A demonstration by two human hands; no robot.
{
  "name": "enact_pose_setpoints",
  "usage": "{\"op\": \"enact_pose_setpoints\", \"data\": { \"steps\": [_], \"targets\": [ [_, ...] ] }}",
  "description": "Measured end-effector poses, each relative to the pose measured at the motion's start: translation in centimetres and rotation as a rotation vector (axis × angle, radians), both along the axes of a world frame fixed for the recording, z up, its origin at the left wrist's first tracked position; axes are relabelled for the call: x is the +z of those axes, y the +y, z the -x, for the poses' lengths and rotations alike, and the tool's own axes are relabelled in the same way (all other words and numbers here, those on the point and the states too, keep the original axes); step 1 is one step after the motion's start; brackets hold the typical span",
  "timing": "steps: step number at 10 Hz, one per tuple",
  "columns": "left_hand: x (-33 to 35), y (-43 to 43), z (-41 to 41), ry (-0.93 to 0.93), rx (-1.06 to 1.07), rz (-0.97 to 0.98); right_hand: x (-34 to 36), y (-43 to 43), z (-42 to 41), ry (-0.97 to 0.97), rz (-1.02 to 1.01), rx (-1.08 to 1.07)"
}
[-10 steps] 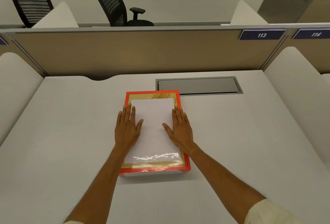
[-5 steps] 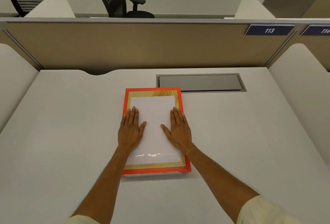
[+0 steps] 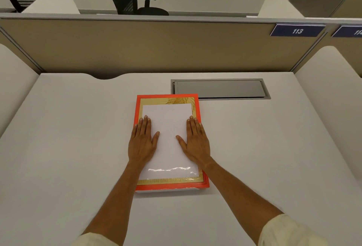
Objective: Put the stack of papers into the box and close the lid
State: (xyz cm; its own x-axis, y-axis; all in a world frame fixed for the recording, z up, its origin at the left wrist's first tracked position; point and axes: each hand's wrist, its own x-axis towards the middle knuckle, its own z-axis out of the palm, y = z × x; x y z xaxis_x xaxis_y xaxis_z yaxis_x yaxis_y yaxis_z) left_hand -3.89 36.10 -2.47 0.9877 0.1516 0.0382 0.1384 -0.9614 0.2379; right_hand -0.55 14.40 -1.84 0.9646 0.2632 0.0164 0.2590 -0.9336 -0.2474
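Pressing evenly with both palms looks like the right way to finish this step. The box [image 3: 170, 186] lies flat on the white desk [image 3: 68, 147], just in front of the grey cable hatch [image 3: 219, 88], and its red-edged lid [image 3: 168, 96] with the gold border and glossy white middle already sits over it. The papers are not in view; my guess is that they are inside, under the lid. The left hand [image 3: 142, 143] lies flat on the lid's left side, fingers straight and together, thumb spread inward, gripping nothing. The right hand [image 3: 195, 143] mirrors it on the right side, equally flat and empty. A thin white strip of the box shows beneath the lid's near edge, so I cannot tell whether the lid is fully seated there. To do it well, the person would push straight down, not forward, so the box does not slide toward the hatch. Working the pressure out to the corners, the near ones above all, should seat the lid squarely without pinching a sheet under the rim.
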Motion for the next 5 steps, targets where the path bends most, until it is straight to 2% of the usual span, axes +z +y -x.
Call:
{"op": "enact_pose_setpoints", "data": {
  "steps": [2, 5],
  "targets": [
    [0.9, -0.5, -0.1, 0.019, 0.003, 0.024, 1.0, -0.4, 0.0, 0.063, -0.025, 0.008],
    [3.4, -7.0, -2.2, -0.082, -0.002, 0.142, 5.1, -5.7, -1.6, -0.008, -0.124, -0.006]
  ]
}}
